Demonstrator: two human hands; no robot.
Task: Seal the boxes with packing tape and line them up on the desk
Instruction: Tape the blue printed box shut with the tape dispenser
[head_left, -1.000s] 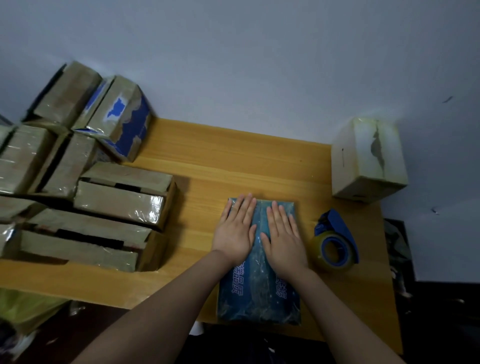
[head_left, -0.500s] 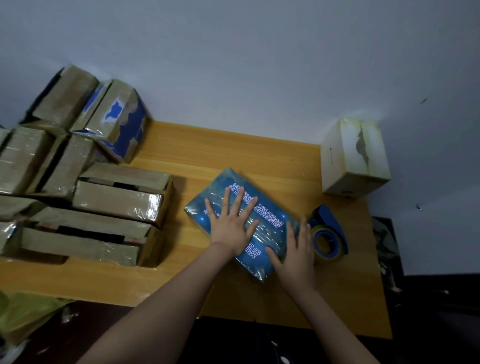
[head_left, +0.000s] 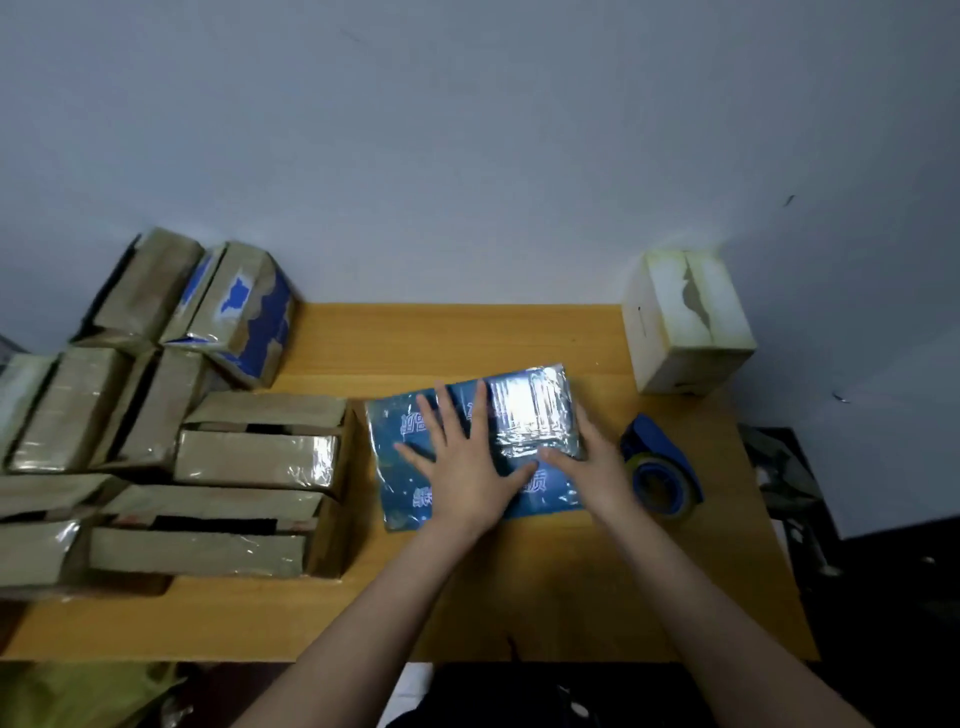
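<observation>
At frame centre the flat blue tape-wrapped box (head_left: 530, 410) lies long axis left-right; left hand (head_left: 467, 470) presses on top, fingers splayed; right hand (head_left: 597, 467) braces its right end, fingers straight; stacked brown cardboard boxes (head_left: 254, 460) lie leftward.

Glossy film-wrapped blue box (head_left: 524, 415), matt wooden desk (head_left: 467, 343), taped cardboard boxes (head_left: 254, 457).

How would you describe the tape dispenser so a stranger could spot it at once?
On the right side of the wooden desk, nearer than the white box at the far corner, the tape dispenser lies just right of the right hand. Unlike its boxy neighbours, it is round: a blue frame holding a tape roll.
</observation>
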